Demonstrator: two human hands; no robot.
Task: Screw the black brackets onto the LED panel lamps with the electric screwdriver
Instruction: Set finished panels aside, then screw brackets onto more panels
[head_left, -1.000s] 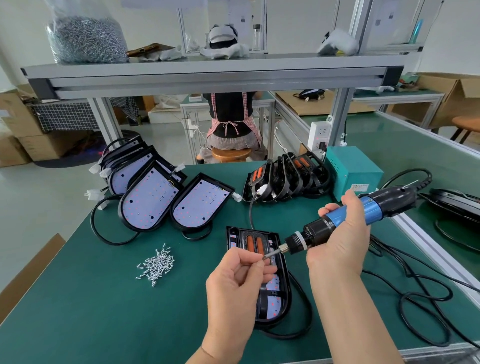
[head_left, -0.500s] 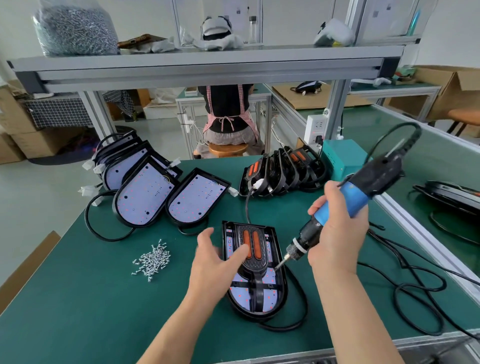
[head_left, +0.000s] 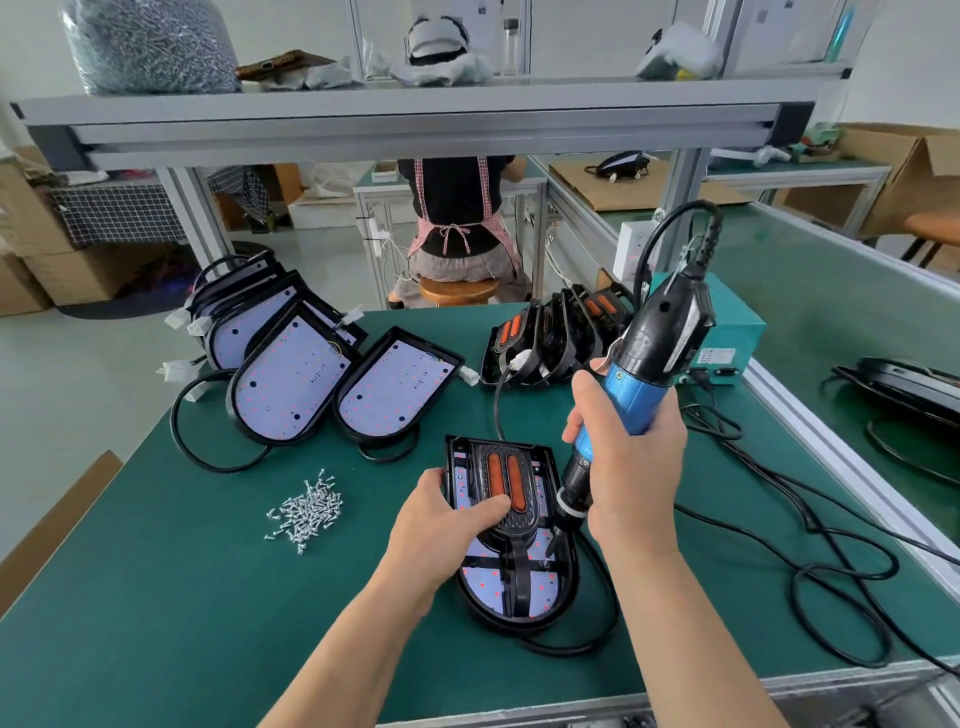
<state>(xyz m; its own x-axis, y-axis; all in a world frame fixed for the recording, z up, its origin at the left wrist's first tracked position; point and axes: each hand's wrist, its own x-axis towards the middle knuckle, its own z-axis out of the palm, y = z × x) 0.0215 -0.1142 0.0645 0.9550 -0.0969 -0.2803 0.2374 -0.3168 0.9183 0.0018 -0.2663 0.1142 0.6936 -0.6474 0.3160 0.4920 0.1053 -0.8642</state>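
The right hand (head_left: 631, 467) is gripping the electric screwdriver (head_left: 644, 384), fingers wrapped round its blue body, with the bit touching the right side of the LED panel lamp (head_left: 488, 587) lying near the tabletop's (head_left: 182, 597) front edge. The left hand (head_left: 447, 525), fingers flat, is pressing the black bracket (head_left: 519, 527) onto the lamp.

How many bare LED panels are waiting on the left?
3 with faces showing: front panel, middle panel beside it, rear panel mostly covered. More seem stacked behind, hidden.
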